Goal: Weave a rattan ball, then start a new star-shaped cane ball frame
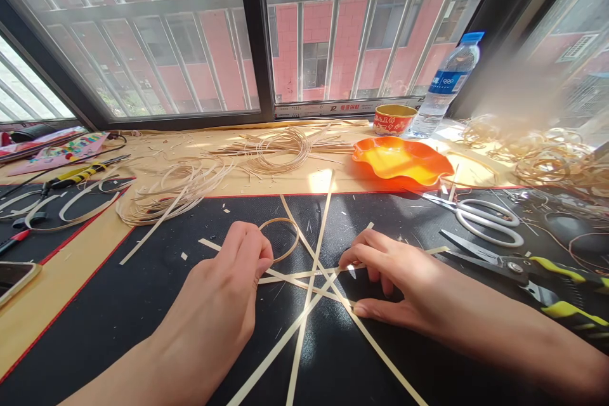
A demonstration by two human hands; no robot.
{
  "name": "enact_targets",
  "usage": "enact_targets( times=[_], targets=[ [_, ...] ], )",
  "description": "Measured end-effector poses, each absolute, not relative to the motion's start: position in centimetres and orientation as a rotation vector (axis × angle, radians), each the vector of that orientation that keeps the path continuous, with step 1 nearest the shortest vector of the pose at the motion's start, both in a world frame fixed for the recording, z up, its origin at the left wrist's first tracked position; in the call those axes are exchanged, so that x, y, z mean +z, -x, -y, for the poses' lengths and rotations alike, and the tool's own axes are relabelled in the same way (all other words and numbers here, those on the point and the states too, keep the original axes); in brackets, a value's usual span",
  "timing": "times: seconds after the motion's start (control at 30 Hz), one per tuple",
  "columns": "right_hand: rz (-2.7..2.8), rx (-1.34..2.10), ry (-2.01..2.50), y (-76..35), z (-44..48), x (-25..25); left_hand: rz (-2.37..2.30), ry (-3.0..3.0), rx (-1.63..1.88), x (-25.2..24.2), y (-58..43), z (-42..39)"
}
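Several pale flat strips [304,328] cross one another in a star shape on the black mat [190,330]. My left hand [233,273], left of the crossing, pinches a thin round ring [297,238] between thumb and fingers. The ring stands up over the upper left strips. On the right side of the crossing, my right hand [390,273] has its thumb and fingers spread apart, the tips resting on the strips and pressing them against the mat.
Coiled strips [285,151] lie behind, beside an orange wavy dish [404,162], a red tin [394,120] and a water bottle [447,85]. White-handled scissors [490,222] and yellow-black shears [518,266] lie at right; a phone [16,280] is at far left.
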State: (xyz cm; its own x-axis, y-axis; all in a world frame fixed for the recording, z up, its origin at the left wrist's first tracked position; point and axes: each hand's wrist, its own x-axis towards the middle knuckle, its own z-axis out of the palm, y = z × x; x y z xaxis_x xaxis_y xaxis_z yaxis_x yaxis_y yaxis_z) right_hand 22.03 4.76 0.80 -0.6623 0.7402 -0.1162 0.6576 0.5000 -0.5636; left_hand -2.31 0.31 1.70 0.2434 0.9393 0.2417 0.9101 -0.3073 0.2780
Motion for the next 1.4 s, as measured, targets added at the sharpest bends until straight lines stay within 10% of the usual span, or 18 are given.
enact_targets(
  times=[1.4],
  targets=[
    [2.585,0.922,1.244,-22.0,-4.9,0.6,-1.53,-2.267,0.617,0.6,2.0,-0.9]
  ],
)
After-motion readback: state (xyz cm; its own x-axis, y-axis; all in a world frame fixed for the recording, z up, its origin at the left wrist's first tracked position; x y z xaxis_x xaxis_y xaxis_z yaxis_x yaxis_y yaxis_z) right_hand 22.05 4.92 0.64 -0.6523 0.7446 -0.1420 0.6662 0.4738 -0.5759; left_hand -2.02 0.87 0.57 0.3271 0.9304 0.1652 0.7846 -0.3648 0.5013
